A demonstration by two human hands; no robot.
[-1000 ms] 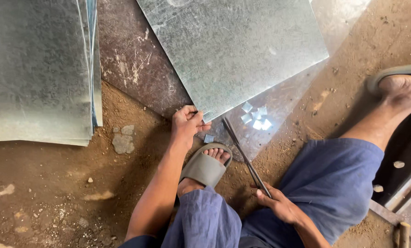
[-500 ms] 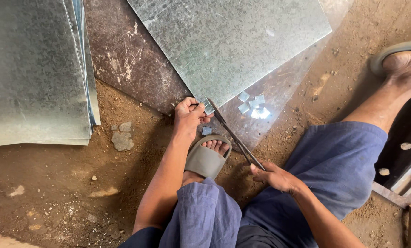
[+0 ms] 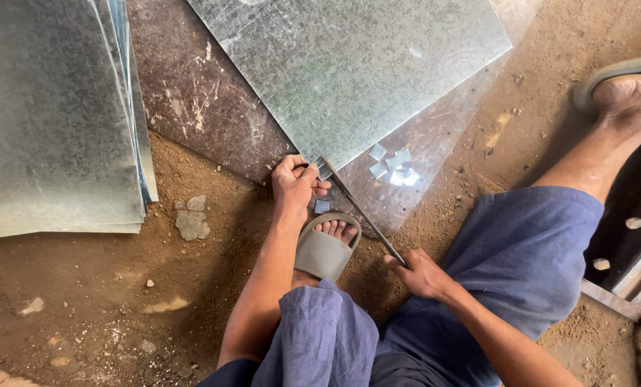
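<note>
Head view, looking straight down: the big galvanised sheet [image 3: 349, 72] lies flat on the dirt floor [image 3: 84, 301], its near corner pointing to six o'clock, long edges running off toward ten and two. Open dirt spreads at seven and eight o'clock; a stack of sheets [image 3: 55, 115] crowds the nine o'clock side, well apart from the work. Left hand [image 3: 295, 185] is curled tight right at that near corner, fingers closed on the sheet's edge. Right hand [image 3: 421, 274] sits at five o'clock from it, fist wrapped round the handle end of long snips [image 3: 363, 211], whose blades run up to the corner just beside the left hand. Small cut squares [image 3: 393, 166] lie at two o'clock of the left hand. A sandalled foot [image 3: 328, 247] rests between both hands.
</note>
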